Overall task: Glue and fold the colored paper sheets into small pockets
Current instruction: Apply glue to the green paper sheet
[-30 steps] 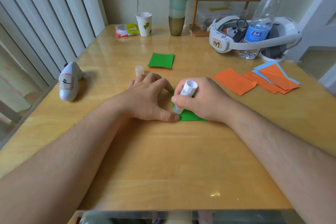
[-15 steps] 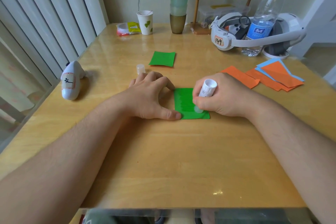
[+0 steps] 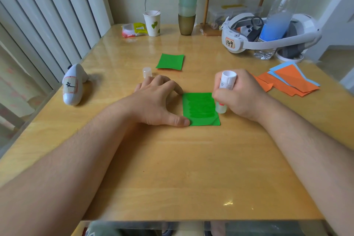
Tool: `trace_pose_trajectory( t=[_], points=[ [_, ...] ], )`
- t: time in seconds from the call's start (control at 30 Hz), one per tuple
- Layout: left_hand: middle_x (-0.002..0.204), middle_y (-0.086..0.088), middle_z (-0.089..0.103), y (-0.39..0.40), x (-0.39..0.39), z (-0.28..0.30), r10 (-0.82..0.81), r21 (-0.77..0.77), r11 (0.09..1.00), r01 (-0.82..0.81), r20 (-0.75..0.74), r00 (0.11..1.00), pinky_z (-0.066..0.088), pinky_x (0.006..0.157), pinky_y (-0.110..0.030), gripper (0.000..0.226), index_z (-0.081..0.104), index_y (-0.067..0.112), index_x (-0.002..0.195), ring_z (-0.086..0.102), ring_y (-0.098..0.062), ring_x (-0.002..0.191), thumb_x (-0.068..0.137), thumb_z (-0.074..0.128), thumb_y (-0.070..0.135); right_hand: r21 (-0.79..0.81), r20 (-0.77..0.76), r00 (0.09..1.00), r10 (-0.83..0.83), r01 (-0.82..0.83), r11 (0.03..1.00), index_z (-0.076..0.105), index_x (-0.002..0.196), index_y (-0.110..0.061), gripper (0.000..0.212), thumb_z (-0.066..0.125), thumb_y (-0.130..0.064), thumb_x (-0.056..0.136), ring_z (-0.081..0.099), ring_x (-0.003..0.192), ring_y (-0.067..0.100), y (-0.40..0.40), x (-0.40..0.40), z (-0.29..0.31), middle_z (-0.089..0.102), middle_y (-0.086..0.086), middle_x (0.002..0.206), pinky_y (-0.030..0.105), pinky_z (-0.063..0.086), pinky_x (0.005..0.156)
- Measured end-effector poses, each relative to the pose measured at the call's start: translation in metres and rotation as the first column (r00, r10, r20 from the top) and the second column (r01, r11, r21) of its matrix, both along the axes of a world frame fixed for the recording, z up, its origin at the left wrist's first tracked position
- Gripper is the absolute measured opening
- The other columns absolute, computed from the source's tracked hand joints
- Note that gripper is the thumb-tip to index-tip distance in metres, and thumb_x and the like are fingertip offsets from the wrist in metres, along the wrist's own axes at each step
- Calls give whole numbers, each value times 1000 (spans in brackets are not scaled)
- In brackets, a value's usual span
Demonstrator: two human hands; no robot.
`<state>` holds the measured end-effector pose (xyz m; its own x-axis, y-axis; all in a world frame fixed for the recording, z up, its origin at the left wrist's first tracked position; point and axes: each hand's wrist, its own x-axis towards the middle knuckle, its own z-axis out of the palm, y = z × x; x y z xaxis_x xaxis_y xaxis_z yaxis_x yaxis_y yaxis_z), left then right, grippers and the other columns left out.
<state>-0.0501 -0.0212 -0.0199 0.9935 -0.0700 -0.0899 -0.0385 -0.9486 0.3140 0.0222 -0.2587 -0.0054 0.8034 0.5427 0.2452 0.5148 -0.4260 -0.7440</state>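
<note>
A green paper sheet [image 3: 200, 109] lies flat near the middle of the wooden bench [image 3: 172, 168], its surface streaked with darker, glossy bands across most of its width; its left edge is partly hidden under the left hand [image 3: 159, 99]. That hand rests on the bench with fingers curled loosely downward, the thumb tip pressing the sheet's near left corner, gripping nothing. The right hand [image 3: 239, 96] is wrapped around a white glue stick [image 3: 226, 86], held tilted with its translucent tip just off the sheet's right edge; whether the tip touches the bench cannot be told, and the print on its label is too blurred to read. The stick's small clear cap [image 3: 147, 72] stands beyond the left hand. Farther back lies a second green sheet [image 3: 170, 61] with a red edge showing beneath it. To the right sits a pile of orange and blue sheets [image 3: 289, 82]. A white controller [image 3: 73, 86] lies at the left, and a headset [image 3: 268, 34] and water bottle [image 3: 277, 15] stand at the rear right.
</note>
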Motion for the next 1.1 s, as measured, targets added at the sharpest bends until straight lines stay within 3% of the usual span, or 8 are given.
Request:
trace_pose_trajectory(
  t=[0.1, 0.2, 0.3, 0.43, 0.6, 0.73, 0.87, 1.1],
  points=[
    [143, 15, 32, 0, 0, 0, 4, -3, 1000, -4, 0, 1000, 23, 115, -41, 100, 43, 53, 132, 21, -15, 139, 43, 54, 97, 47, -24, 999, 38, -37, 998, 62, 66, -15, 15, 65, -29, 70, 53, 62, 19, 13, -7, -5, 62, 5, 61, 40, 46, 61],
    [142, 15, 32, 0, 0, 0, -2, 0, 1000, 2, -4, 1000, 24, 115, -41, 100, 43, 53, 132, 20, -15, 139, 43, 55, 97, -6, -33, 995, 91, -91, 996, 66, 69, -23, 15, 69, -37, 74, 53, 60, 5, 26, -15, -10, 63, -11, 62, 27, 43, 60],
    [142, 16, 32, 1, -1, 0, -3, 3, 1000, 3, -7, 1000, 23, 114, -39, 101, 43, 52, 133, 20, -15, 138, 43, 55, 96, -50, -34, 992, 125, -126, 991, 67, 72, -26, 14, 71, -39, 76, 53, 62, 2, 32, -19, -12, 62, -16, 63, 21, 40, 60],
    [143, 16, 32, 1, -1, -1, -2, 3, 1000, 2, 1, 1000, 23, 114, -39, 99, 43, 54, 132, 20, -14, 139, 44, 56, 96, -96, -34, 990, 140, -143, 985, 67, 73, -23, 13, 76, -26, 82, 54, 64, 4, 31, -20, -8, 65, -9, 68, 26, 44, 62],
    [144, 15, 32, 0, -2, 1, -7, -1, 1000, 7, -6, 1000, 21, 114, -40, 102, 43, 52, 135, 19, -14, 140, 44, 55, 96, -183, -57, 992, 112, -121, 976, 68, 72, -26, 7, 72, -24, 77, 60, 67, 13, 15, -14, -1, 68, -7, 67, 32, 49, 62],
    [144, 15, 32, 1, -3, 2, -7, 0, 1000, 7, -7, 1000, 22, 116, -42, 101, 43, 52, 135, 20, -15, 140, 45, 53, 96, -210, -45, 996, 81, -89, 974, 67, 71, -27, 13, 73, -18, 79, 57, 65, 7, -2, -4, 0, 66, -9, 65, 31, 47, 64],
    [144, 15, 32, 0, -2, 2, -11, 1, 1000, 11, -10, 1000, 23, 117, -42, 100, 43, 52, 135, 20, -16, 140, 45, 53, 96, -197, -38, 997, 70, -76, 977, 65, 70, -24, 6, 68, -27, 72, 55, 64, 9, -2, -1, -2, 63, -8, 62, 34, 47, 64],
    [143, 14, 31, 0, -3, 4, -20, -7, 1000, 20, -12, 1000, 23, 116, -42, 96, 43, 53, 135, 19, -16, 140, 47, 54, 90, -107, 6, 999, 33, -32, 994, 57, 63, -15, 18, 62, -32, 66, 49, 60, 16, -3, 2, -2, 57, 8, 59, 43, 44, 60]
  ],
)
